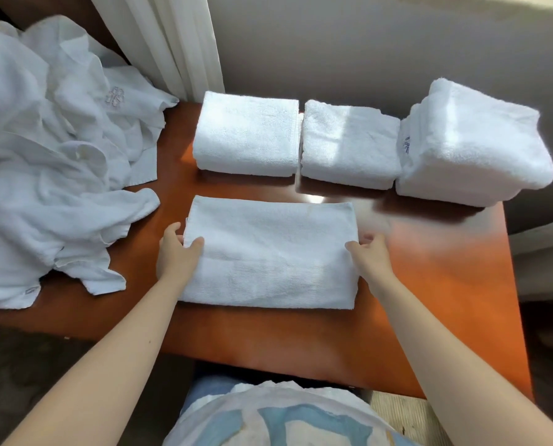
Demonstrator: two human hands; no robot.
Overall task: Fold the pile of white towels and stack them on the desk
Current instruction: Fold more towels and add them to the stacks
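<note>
Left hand (177,254), right hand (370,256), gripping folded towel (268,252)

The desk (429,284) bears a half-folded towel (268,252) between left hand (177,255) and right hand (370,252), folded stacks (349,143) beyond, crumpled towel pile (43,156) leftward.

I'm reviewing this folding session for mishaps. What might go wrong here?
The tallest stack sits at the right edge of the desk and may topple if nudged. The unfolded pile reaches the near left edge and might slide off. The half-folded towel, pinched by left hand and right hand, could skew when folded.
</note>
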